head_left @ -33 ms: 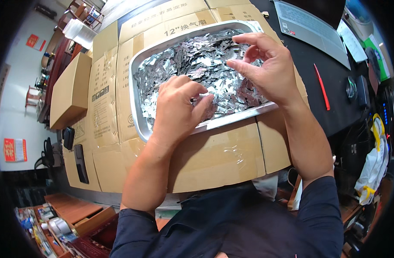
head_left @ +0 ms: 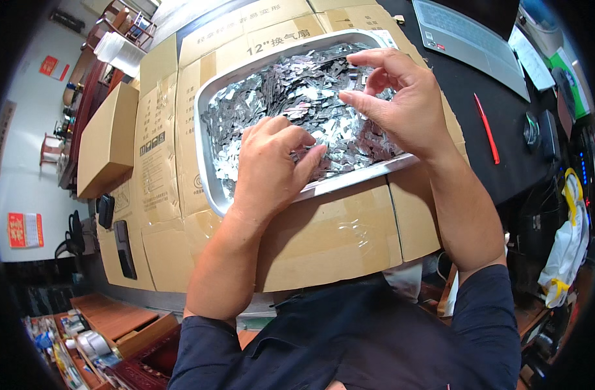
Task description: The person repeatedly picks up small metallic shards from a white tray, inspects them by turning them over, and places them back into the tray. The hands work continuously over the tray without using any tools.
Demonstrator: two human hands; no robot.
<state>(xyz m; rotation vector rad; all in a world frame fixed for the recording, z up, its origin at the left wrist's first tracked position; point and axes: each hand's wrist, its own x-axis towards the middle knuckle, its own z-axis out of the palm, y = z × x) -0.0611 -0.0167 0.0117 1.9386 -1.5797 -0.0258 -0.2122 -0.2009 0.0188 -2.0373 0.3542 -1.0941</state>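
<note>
Flattened brown cardboard [head_left: 323, 240] carries a shallow silver metal tray [head_left: 349, 179]. Above it, the right hand [head_left: 411, 107] holds its fingers apart; the left hand [head_left: 265, 159] curls, any pinch unclear. Inside, thin glossy grey slivers [head_left: 304, 97] seem light, stiff, slippery: grip edges.

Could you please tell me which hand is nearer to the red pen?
Right: the right hand is over the tray, left of the red pen; the left hand is farther left, also over the tray.
</note>
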